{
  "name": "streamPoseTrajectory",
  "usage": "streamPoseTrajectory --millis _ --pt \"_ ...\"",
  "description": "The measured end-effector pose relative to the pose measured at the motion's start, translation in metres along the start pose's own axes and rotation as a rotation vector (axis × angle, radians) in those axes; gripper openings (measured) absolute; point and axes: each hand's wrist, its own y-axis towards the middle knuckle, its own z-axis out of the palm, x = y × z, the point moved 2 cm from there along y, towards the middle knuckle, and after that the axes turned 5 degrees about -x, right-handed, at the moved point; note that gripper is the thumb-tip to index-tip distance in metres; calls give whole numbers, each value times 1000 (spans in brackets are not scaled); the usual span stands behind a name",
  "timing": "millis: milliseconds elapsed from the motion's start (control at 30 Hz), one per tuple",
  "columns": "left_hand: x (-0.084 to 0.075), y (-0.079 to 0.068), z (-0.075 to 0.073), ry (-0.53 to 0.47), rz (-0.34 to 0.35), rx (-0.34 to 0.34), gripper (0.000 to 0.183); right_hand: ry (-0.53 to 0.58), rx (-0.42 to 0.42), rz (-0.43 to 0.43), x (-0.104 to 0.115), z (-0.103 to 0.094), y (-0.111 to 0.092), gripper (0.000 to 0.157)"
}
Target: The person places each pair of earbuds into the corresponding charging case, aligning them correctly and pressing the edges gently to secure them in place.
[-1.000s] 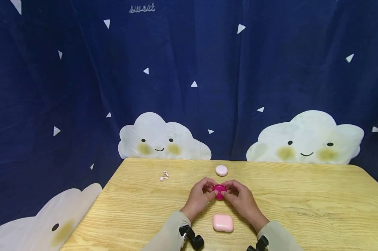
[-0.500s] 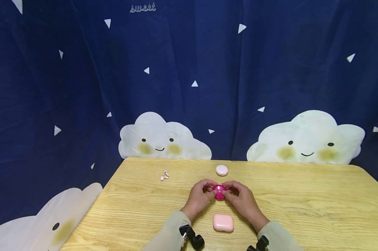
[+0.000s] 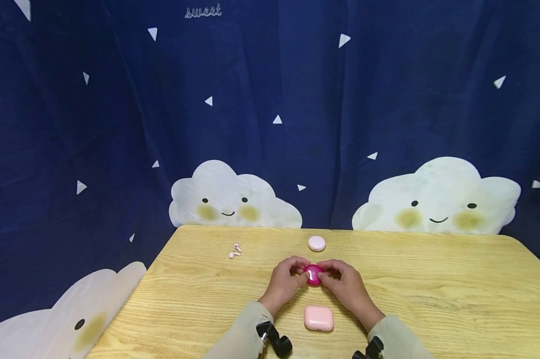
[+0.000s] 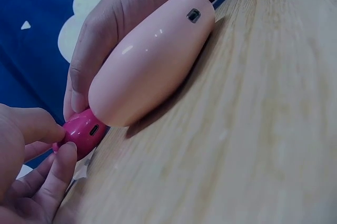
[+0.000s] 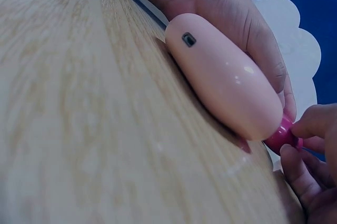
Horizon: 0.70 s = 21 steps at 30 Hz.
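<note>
A small round magenta earbud charging case (image 3: 314, 274) is between both hands on the near-middle of the table. My left hand (image 3: 286, 280) pinches its left side, thumb in front and fingers behind. On the opposite side my right hand (image 3: 344, 285) grips it the same way. Seen from the left wrist, the magenta case (image 4: 84, 133) shows a charging slot on its near side. Its top looks glossy and rounded. Closer to me lies a pink rounded-rectangle earbud case (image 3: 318, 318), shut, which looms large in both wrist views.
A pale pink round case (image 3: 316, 244) sits beyond the hands near the table's far edge. Two pale pink earbuds (image 3: 235, 251) lie at the far left of the wooden table (image 3: 453, 294). Behind hangs a dark blue curtain (image 3: 252, 75) with clouds.
The bright reflection on top of the magenta case has shifted and grown, so its top sits at a different tilt. Both hands have stayed nearly in place; the other items have not moved.
</note>
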Motion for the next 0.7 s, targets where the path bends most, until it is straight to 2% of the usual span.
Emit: streamPoseTrajectory --millis 267,467,700 --pt "0 -1 -1 13 78 -14 19 -14 -4 0 1 0 0 17" --pt "0 0 0 3 -4 -20 17 -16 -1 21 1 0 0 12" --pt "-2 -1 0 -11 -19 -27 17 -16 -2 43 1 0 0 11"
